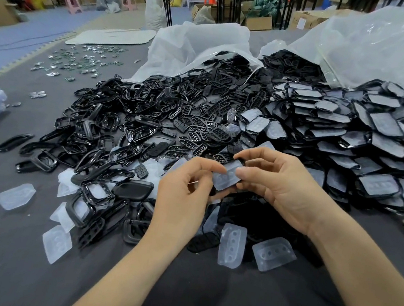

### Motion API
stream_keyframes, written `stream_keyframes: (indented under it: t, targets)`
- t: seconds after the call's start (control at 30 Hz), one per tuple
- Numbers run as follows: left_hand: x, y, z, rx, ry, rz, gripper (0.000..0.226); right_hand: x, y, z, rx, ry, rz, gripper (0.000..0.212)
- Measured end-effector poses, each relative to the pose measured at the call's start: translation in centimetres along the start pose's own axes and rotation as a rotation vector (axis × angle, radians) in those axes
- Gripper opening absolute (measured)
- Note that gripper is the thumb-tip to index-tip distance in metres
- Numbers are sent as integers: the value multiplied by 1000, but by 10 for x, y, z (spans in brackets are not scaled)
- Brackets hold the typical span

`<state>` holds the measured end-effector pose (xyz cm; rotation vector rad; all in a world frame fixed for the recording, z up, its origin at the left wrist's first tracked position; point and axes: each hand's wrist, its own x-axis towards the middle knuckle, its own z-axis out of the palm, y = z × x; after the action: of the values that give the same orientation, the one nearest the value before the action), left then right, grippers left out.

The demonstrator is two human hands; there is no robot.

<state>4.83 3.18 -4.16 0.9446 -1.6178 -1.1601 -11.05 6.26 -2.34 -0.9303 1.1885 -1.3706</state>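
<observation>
While both hands pinch one translucent pad [227, 175], left hand [183, 196], right hand [281, 185], fingers curled.

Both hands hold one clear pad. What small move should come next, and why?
Probably press the translucent pad flat: left hand and right hand pinch its two ends, a dark edge seems to show behind it, and the pile on the right holds such pads already seated in black shells.
</observation>
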Motion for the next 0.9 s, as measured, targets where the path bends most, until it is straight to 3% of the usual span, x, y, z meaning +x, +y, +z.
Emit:
stream_keyframes:
  t: [0.17,0.3,0.47,0.9]
  targets:
    - [-3,2,0,191,15,116,28,0,2,-1,-149,12,-46,24]
    - [-2,2,0,147,-7,85,16,0,3,-2,-114,-5,-72,25]
    - [-2,1,-1,-31,-44,-25,24,1,3,-1,-134,-23,-99,26]
    - [-4,4,-1,36,-77,62,36,0,3,4,-131,6,-78,11]
